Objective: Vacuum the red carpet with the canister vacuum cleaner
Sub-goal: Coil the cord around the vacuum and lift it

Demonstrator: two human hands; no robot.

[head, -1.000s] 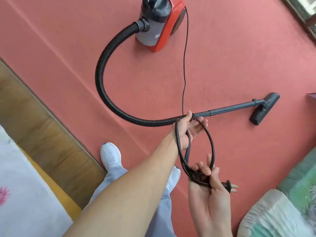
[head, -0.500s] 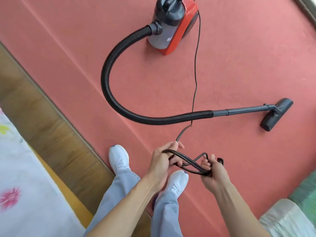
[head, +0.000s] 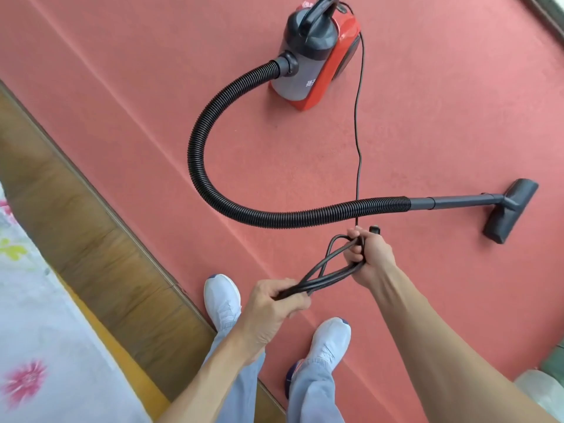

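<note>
Black cord bundle (head: 323, 271) between left hand (head: 271, 306) and right hand (head: 370, 254)

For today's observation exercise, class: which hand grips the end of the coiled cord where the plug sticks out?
The right hand: the plug pokes out above its fist. The left hand grips only loops of the cord.

Loops of cord (head: 323, 276) lost inside the left hand (head: 271, 306) fist, plug (head: 374, 229) mostly hidden just beyond the right hand (head: 369, 254) knuckles (only a dark tip shows), vacuum (head: 308, 56) handle cut by top edge, its white lettering unreadable
</note>
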